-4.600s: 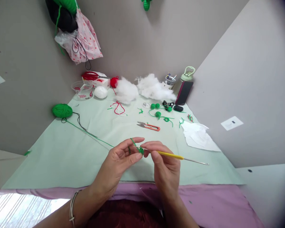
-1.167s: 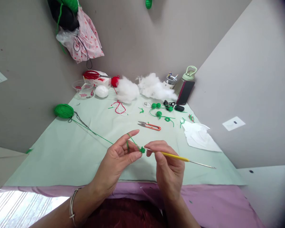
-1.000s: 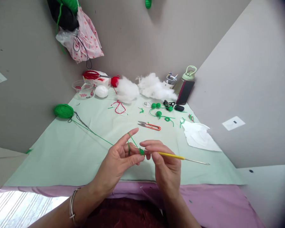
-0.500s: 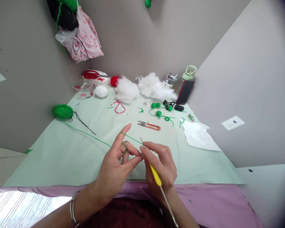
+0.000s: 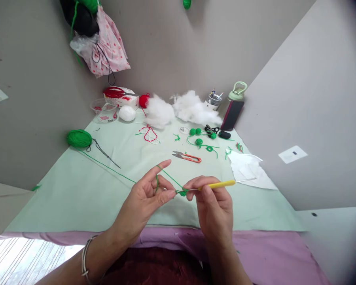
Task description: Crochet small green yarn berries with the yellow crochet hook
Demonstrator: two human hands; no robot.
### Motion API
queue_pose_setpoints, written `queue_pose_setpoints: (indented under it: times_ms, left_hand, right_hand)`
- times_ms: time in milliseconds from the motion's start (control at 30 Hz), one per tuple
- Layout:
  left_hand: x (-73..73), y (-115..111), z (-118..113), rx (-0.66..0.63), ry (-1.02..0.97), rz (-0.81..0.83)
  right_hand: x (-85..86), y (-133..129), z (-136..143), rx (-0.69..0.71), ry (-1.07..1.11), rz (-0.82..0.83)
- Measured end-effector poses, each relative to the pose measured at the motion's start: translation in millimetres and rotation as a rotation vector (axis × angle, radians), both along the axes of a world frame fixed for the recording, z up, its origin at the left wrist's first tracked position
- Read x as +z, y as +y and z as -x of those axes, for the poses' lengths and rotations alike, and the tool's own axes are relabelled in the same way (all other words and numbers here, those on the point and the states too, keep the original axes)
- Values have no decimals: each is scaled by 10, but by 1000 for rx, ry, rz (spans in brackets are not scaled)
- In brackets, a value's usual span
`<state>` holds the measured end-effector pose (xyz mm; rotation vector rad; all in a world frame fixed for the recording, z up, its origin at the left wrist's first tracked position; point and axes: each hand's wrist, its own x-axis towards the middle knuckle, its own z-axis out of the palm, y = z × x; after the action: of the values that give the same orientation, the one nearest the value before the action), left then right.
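Observation:
My left hand (image 5: 150, 198) pinches a small green crochet piece (image 5: 182, 192) between thumb and fingers. Green yarn (image 5: 170, 177) loops over its raised index finger and runs down to the piece. In my right hand (image 5: 215, 202) is a crochet hook with a yellow handle (image 5: 221, 185), lying nearly level. Its thin tip meets the green piece, and whether it passes through a stitch I cannot tell. From the left hand the strand trails back to a green yarn ball (image 5: 79, 138). Orange thread snips (image 5: 187, 157) lie just beyond the hands.
Several green crocheted balls (image 5: 198, 142) and loose yarn ends lie beyond the snips. White stuffing (image 5: 192, 109) sits against the wall, with a white yarn ball (image 5: 127, 113) to its left. A phone (image 5: 231, 115) leans on a bottle (image 5: 237, 91). White paper (image 5: 246, 170) lies at right.
My right hand has turned the crochet hook from pointing steeply down toward me to nearly level. The green piece now shows between the hands. My left index finger has tipped to the right.

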<state>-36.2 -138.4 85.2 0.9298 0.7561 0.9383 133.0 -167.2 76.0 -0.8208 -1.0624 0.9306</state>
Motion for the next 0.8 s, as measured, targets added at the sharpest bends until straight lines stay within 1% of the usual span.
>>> queue_pose_setpoints:
  times_ms: [167,267,400,467,533,667,733,800]
  left_hand:
    - [-17,0,20,16,32,-19]
    - [-27,-1,11,17,23,-17]
    - [-5,-12,-23,1,-20,27]
    - [11,-15,-32,-13,-31,72]
    - [20,-13,-28,-28,-25,111]
    - [31,2,-2,-34,13,91]
    - [41,8,6,-29,26,63]
    - [52,12,10,-28,33,46]
  right_hand:
    - [-11,-45,-18,-37,-148,-77]
    - [-27,-72,-5,-128,-256,-154]
    - [-60,-113,64,-280,-454,-315]
    - [-75,-121,92,-320,-465,-360]
    - [-78,-112,95,-267,-392,-330]
    - [-54,-55,35,-46,-158,-170]
    - [-37,-33,9,-1,-89,-111]
    - [-24,-27,0,4,-93,-88]
